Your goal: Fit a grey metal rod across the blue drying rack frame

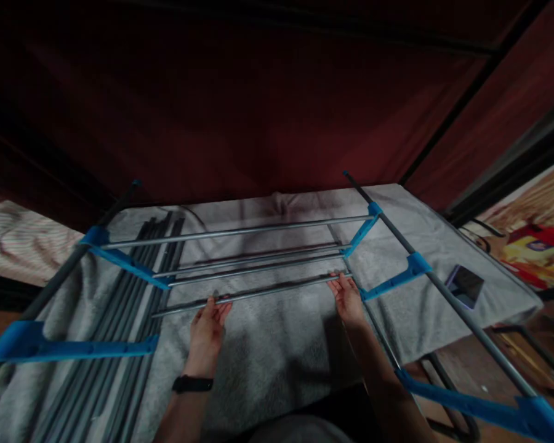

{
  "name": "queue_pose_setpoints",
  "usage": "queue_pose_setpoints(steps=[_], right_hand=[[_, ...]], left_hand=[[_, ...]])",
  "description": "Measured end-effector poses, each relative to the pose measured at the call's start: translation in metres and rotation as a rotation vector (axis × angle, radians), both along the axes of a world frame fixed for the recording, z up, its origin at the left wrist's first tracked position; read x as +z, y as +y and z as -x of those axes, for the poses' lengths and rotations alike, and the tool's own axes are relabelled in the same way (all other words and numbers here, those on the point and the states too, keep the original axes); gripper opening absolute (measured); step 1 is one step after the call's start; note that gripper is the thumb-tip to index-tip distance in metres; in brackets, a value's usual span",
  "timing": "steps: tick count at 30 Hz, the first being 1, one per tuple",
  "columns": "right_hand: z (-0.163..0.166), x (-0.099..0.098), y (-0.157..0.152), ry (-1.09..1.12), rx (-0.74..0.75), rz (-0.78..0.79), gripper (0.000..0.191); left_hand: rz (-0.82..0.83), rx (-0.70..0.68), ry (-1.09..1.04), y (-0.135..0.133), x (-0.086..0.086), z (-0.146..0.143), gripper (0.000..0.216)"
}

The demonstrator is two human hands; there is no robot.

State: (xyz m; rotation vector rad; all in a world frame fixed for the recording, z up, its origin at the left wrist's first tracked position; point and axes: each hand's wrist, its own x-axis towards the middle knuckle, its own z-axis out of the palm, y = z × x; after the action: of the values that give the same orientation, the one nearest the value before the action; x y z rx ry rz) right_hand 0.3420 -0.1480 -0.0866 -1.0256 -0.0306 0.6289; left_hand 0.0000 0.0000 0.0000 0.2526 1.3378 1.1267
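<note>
A grey metal rod [268,291] is held level between both hands, over a grey towel [268,344]. My left hand [207,329], with a black band on the wrist, grips the rod near its left end. Closed on the rod's right end is my right hand [348,298], close to a blue plastic bracket [392,280]. The rod lies within a rack frame [240,232] of grey tubes and blue connectors, with several rods fitted across farther back.
A bundle of loose grey rods [133,344] lies on the towel at the left. A phone [465,286] rests on the towel at the right. Dark red fabric wall panels [258,98] stand behind. Blue brackets [69,347] jut in at both sides.
</note>
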Motion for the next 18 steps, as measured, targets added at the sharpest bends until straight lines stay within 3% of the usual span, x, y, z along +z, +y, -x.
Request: queue_pose_setpoints(steps=[9, 18], right_hand=[[0.001, 0.011, 0.0, 0.054, -0.024, 0.033, 0.035], [0.004, 0.017, -0.002, -0.006, -0.013, 0.045, 0.035]], left_hand=[[0.025, -0.006, -0.043, -0.003, 0.003, 0.004, 0.031], [-0.003, -0.015, -0.064, -0.003, 0.002, 0.005, 0.031]])
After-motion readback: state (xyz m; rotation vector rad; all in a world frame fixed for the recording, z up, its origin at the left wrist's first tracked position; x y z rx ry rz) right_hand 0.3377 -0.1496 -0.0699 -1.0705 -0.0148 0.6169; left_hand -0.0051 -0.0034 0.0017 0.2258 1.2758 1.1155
